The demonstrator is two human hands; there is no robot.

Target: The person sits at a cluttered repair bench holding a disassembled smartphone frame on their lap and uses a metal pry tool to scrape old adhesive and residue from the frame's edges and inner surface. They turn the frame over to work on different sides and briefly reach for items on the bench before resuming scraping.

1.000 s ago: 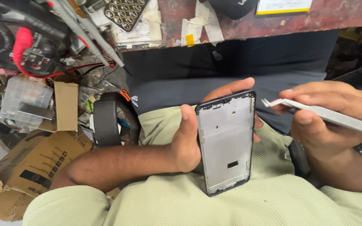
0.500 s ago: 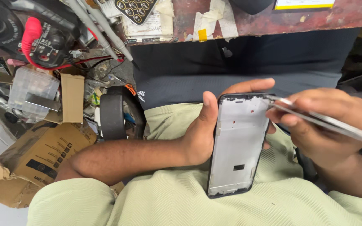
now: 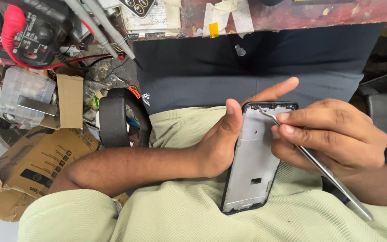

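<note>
**Tweezer tip meets the top edge of the phone frame**

The left hand [image 3: 222, 143] grips a stripped phone frame [image 3: 256, 166], a grey inner plate with a dark rim, over the person's lap. The thumb lies along the frame's left edge and the index finger reaches out behind its top corner, pointing toward 2 o'clock. The frame's long axis runs from about 1 o'clock at its top end to 7 o'clock at its bottom end, which rests against the pale green trousers [image 3: 202, 215].

The right hand [image 3: 332, 134] is closed in a pinch around a pair of metal tweezers [image 3: 319, 168]. The hand sits at 3 o'clock from the frame, just beside its right edge, with the fingertips overlapping that edge. The tweezers' long axis crosses the frame's: the handle trails away toward 4 o'clock past the wrist, and the bent tip points toward 10 o'clock, landing at the frame's upper end, near the inside of the top rim. Whether the tip touches the plate or hovers just above it cannot be told.

So the working point lies at 12 o'clock on the frame, and the right hand is the nearer one to it; the left only steadies.

At 9 to 10 o'clock from the hands lie a cardboard box [image 3: 27, 166], a clear plastic case [image 3: 23, 92] and a multimeter with red leads [image 3: 23, 31].
</note>
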